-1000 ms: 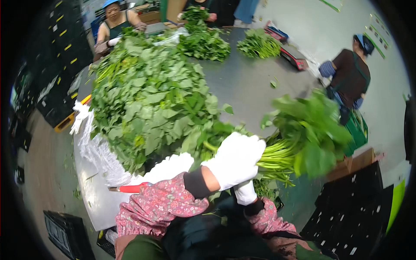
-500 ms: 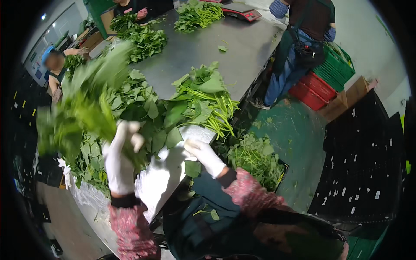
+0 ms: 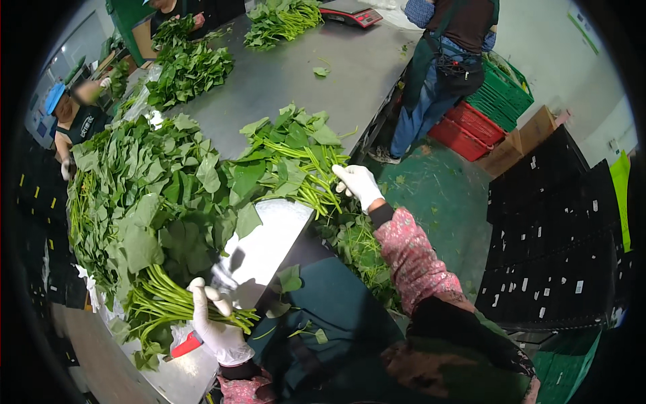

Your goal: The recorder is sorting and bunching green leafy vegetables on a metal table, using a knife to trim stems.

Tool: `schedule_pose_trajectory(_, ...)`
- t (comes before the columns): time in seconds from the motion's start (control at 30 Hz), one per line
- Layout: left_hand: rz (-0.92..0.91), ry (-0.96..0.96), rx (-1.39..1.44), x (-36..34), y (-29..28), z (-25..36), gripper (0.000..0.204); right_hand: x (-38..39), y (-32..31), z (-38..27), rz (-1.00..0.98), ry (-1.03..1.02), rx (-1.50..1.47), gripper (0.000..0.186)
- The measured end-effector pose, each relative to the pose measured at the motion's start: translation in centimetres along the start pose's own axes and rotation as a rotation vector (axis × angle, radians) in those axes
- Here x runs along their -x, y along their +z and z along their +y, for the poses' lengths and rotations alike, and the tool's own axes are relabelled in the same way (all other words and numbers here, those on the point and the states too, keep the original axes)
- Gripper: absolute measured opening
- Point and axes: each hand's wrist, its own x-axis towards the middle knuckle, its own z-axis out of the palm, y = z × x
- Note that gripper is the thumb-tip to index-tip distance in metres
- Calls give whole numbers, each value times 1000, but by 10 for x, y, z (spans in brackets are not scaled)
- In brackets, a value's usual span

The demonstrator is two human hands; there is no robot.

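My left hand [image 3: 219,326], in a white glove, is closed around a bundle of leafy green stems [image 3: 165,299] at the near end of the table. The bundle's leaves spread away from me over a big heap of leafy greens [image 3: 148,175]. My gloved right hand [image 3: 360,185] reaches the stem ends of a smaller pile of greens [image 3: 296,158] at the table's right edge. Its fingers are curled together; whether a stem lies between them cannot be seen. Beside my left hand is a red plastic piece [image 3: 186,345], partly hidden.
Across the metal table [image 3: 269,87] are more greens [image 3: 192,71] and a red scale [image 3: 351,15]. A crate of greens [image 3: 360,246] stands low by my right side. Co-workers stand left and far right. Green and red crates [image 3: 471,124] and black crates [image 3: 538,249] line the right.
My left hand has brought the bundle from above the heap down to the near table edge. My right hand has moved away from me and right, to the smaller pile's stem ends.
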Motion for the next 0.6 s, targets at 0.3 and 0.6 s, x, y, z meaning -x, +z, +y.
schedule_pose_trajectory(0.3, 30, -8, 13, -2, 12, -34, 17, 75, 33, -47, 247, -670, 55, 22)
schedule_pose_trajectory(0.6, -43, -206, 243, -12, 14, -53, 17, 151, 82, -26, 56, -750, -27, 15)
